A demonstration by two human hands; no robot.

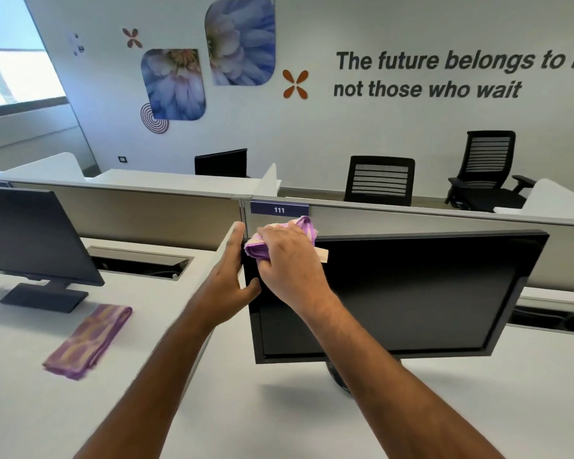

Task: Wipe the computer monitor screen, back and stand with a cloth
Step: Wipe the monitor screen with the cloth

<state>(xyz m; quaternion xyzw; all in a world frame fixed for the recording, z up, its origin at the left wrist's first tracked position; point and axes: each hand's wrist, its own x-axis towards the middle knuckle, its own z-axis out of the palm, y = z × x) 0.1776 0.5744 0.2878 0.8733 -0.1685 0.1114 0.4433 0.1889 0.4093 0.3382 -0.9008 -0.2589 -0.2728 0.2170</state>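
Note:
A black computer monitor [411, 293] stands on the white desk in front of me, its dark screen facing me and tilted slightly. My left hand [229, 276] grips the monitor's left edge, thumb on the front bezel and fingers behind. My right hand [289, 260] holds a bunched purple cloth [300, 226] against the monitor's top left corner. Only a small dark part of the stand [337, 376] shows below the screen; the back is hidden.
A second folded purple cloth [87, 341] lies on the desk to the left, near another monitor [30, 233] on its stand. A low partition labelled 111 [279, 210] runs behind the desks. Two black office chairs [380, 180] stand beyond it.

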